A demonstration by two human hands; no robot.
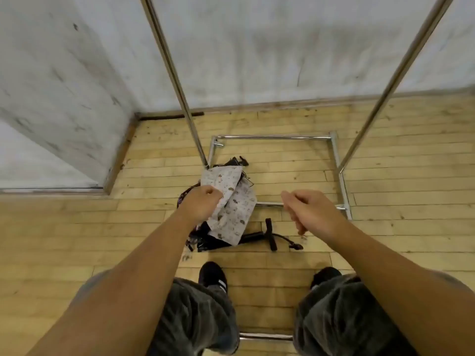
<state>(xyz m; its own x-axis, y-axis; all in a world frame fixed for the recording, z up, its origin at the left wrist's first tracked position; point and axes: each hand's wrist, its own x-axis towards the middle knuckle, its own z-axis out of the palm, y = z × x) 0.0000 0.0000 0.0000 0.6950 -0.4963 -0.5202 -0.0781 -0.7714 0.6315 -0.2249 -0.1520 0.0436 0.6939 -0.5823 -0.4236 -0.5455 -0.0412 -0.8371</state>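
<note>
My left hand (203, 201) grips the upper edge of a pale cloth with a small dark print (231, 199), which hangs below the hand above the floor. Under the cloth lies a dark heap of garments and black hangers (199, 241). My right hand (311, 209) hovers to the right of the cloth, apart from it, with loosely curled fingers and nothing in them.
A chrome garment rack stands before me: its base frame (272, 136) lies on the wooden floor, and two uprights (174, 80) (393, 80) rise toward me. A black hand pump (270, 235) lies by the heap. White walls close the back and left. My shoes (212, 274) stand near another chrome bar (266, 336).
</note>
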